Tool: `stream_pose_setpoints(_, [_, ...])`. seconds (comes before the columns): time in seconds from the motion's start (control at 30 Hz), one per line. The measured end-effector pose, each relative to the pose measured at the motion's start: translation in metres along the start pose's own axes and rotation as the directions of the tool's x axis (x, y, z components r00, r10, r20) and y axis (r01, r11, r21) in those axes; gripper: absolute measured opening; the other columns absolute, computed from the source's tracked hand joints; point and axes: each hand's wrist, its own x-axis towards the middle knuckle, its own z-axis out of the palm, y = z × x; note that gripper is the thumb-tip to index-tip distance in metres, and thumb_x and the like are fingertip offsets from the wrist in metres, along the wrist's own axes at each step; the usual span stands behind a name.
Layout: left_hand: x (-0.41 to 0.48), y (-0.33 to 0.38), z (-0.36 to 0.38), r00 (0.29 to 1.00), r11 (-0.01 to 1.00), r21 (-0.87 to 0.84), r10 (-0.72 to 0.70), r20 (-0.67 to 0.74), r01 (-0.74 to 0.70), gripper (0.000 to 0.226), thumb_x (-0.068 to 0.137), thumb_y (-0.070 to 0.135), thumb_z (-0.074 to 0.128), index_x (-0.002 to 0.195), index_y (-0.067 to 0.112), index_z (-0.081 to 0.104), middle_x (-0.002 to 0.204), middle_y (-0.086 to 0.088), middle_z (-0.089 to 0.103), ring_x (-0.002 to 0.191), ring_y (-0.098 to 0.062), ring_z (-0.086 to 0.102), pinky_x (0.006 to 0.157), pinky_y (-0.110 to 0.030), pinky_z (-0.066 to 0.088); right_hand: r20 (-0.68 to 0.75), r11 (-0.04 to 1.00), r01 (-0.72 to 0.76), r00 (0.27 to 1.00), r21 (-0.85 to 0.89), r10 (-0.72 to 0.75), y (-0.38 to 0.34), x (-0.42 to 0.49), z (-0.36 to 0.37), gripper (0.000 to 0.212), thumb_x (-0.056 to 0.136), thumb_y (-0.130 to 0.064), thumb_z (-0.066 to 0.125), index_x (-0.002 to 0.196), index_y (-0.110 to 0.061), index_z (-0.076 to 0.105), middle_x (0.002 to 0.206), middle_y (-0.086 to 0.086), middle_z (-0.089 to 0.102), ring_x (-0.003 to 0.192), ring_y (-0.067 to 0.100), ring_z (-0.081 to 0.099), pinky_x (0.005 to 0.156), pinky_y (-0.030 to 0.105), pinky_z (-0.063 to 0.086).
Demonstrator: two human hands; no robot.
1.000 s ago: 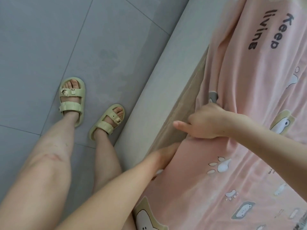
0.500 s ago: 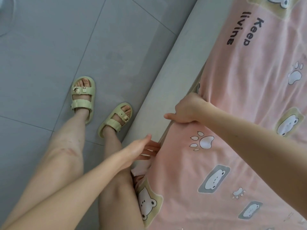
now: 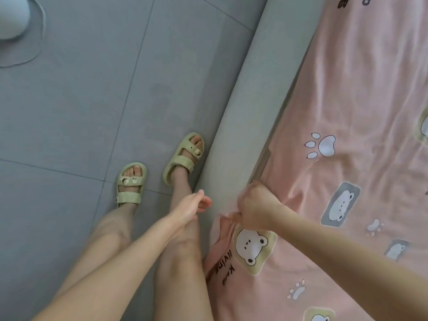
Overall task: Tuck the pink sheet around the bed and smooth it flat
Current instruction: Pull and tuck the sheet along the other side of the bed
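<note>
Grey tiled floor is filling the left side, with a white rounded object sitting in the top left corner. The grey padded bed rail is running diagonally from the top centre down to the person's knee.

The pink sheet is covering the bed on the right, printed with white bears in grey and yellow-green patches, white paw prints and dark "Keep living" lettering. It is lying wrinkled, with creases fanning out from the gripped spot. Along the upper part its edge is sitting down inside the rail; lower down, a loose flap is spilling over the rail beside the knee.

The right hand is making a fist at the sheet's edge just inside the rail, fingers curled tight round a bunch of the pink cloth; this hand is slightly blurred. The left hand is hovering over the right shin just beside the rail, fingers loose and lightly bent, holding nothing and touching no cloth.

The person is standing on the floor in pale green sandals, one foot close against the rail.
</note>
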Motion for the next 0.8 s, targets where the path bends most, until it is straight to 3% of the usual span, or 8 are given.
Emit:
stream_pose_setpoints(0.2, [-0.002, -0.075, 0.003, 1.0, 0.998, 0.065, 0.018, -0.02, -0.017, 0.041, 0.102, 0.026, 0.029, 0.114, 0.003, 0.06, 0.119, -0.009, 0.058, 0.103, -0.015, 0.049, 0.086, -0.025, 0.034, -0.049, 0.986, -0.082, 0.996, -0.145, 0.076, -0.04, 0.003, 0.02, 0.062, 0.097, -0.045, 0.014, 0.09, -0.013, 0.067, 0.083, 0.01, 0.063, 0.091, 0.025, 0.053, 0.086, 0.043, 0.03])
stream_pose_setpoints(0.33, [0.001, -0.123, 0.017, 1.0, 0.987, 0.159, 0.018, -0.009, -0.017, 0.041, 0.101, 0.032, 0.032, 0.135, 0.012, 0.042, 0.142, -0.006, 0.043, 0.13, -0.019, 0.04, 0.103, -0.027, 0.029, -0.05, 0.983, -0.102, 0.994, -0.151, 0.096, -0.063, 0.012, 0.037, 0.055, 0.099, -0.041, 0.016, 0.106, -0.013, 0.063, 0.108, 0.009, 0.065, 0.105, 0.026, 0.052, 0.094, 0.044, 0.029])
stream_pose_setpoints(0.4, [0.0, -0.139, 0.029, 0.999, 0.996, 0.092, -0.001, 0.042, -0.003, 0.044, 0.1, 0.035, 0.035, 0.141, 0.019, 0.035, 0.146, -0.003, 0.039, 0.131, -0.019, 0.04, 0.103, -0.028, 0.033, -0.074, 0.988, -0.142, 0.988, -0.066, 0.137, -0.069, 0.009, 0.042, 0.056, 0.099, -0.046, 0.017, 0.107, -0.014, 0.062, 0.103, 0.01, 0.066, 0.102, 0.028, 0.055, 0.098, 0.045, 0.032])
stream_pose_setpoints(0.5, [-0.007, -0.146, 0.051, 0.989, 0.982, -0.146, 0.129, 0.074, -0.117, 0.033, 0.098, 0.028, 0.042, 0.13, 0.02, 0.049, 0.134, -0.002, 0.054, 0.101, -0.004, 0.056, 0.078, -0.009, 0.047, -0.228, 0.977, -0.149, 0.957, 0.15, 0.181, -0.076, -0.011, 0.048, 0.039, 0.096, -0.047, 0.025, 0.093, -0.022, 0.055, 0.073, 0.002, 0.059, 0.08, 0.026, 0.059, 0.079, 0.04, 0.046])
stream_pose_setpoints(0.6, [-0.017, -0.153, 0.073, 0.953, 0.9, -0.324, 0.3, -0.027, -0.293, 0.028, 0.098, 0.025, 0.045, 0.12, 0.017, 0.059, 0.127, -0.008, 0.059, 0.113, -0.015, 0.057, 0.101, -0.028, 0.045, -0.259, 0.988, -0.124, 0.955, 0.087, 0.143, -0.078, -0.034, 0.06, 0.055, 0.097, -0.052, 0.012, 0.068, -0.02, 0.047, 0.072, 0.001, 0.064, 0.07, 0.02, 0.05, 0.061, 0.032, 0.027])
stream_pose_setpoints(0.63, [-0.021, -0.157, 0.08, 0.933, 0.865, -0.358, 0.355, -0.058, -0.351, 0.028, 0.097, 0.027, 0.045, 0.122, 0.022, 0.058, 0.128, -0.004, 0.058, 0.119, -0.014, 0.054, 0.105, -0.031, 0.041, -0.291, 0.989, -0.126, 0.946, 0.073, 0.142, -0.078, -0.042, 0.062, 0.058, 0.096, -0.053, 0.009, 0.062, -0.019, 0.043, 0.07, 0.001, 0.065, 0.069, 0.02, 0.048, 0.06, 0.032, 0.023])
stream_pose_setpoints(0.73, [-0.034, -0.162, 0.096, 0.864, 0.781, -0.387, 0.493, -0.097, -0.489, 0.029, 0.093, 0.039, 0.046, 0.119, 0.052, 0.047, 0.129, 0.03, 0.051, 0.124, 0.011, 0.043, 0.101, -0.007, 0.035, -0.371, 0.99, -0.105, 0.919, 0.096, 0.134, -0.076, -0.06, 0.068, 0.076, 0.091, -0.052, -0.002, 0.064, -0.019, 0.061, 0.066, 0.003, 0.065, 0.069, 0.022, 0.041, 0.075, 0.035, 0.037])
stream_pose_setpoints(0.8, [-0.038, -0.158, 0.102, 0.834, 0.767, -0.374, 0.551, -0.03, -0.521, 0.033, 0.09, 0.048, 0.043, 0.119, 0.061, 0.038, 0.127, 0.044, 0.041, 0.125, 0.02, 0.034, 0.099, 0.0, 0.029, -0.441, 0.993, -0.102, 0.89, 0.061, 0.119, -0.077, -0.066, 0.07, 0.086, 0.087, -0.049, -0.009, 0.069, -0.02, 0.07, 0.065, 0.002, 0.068, 0.067, 0.022, 0.042, 0.084, 0.03, 0.032])
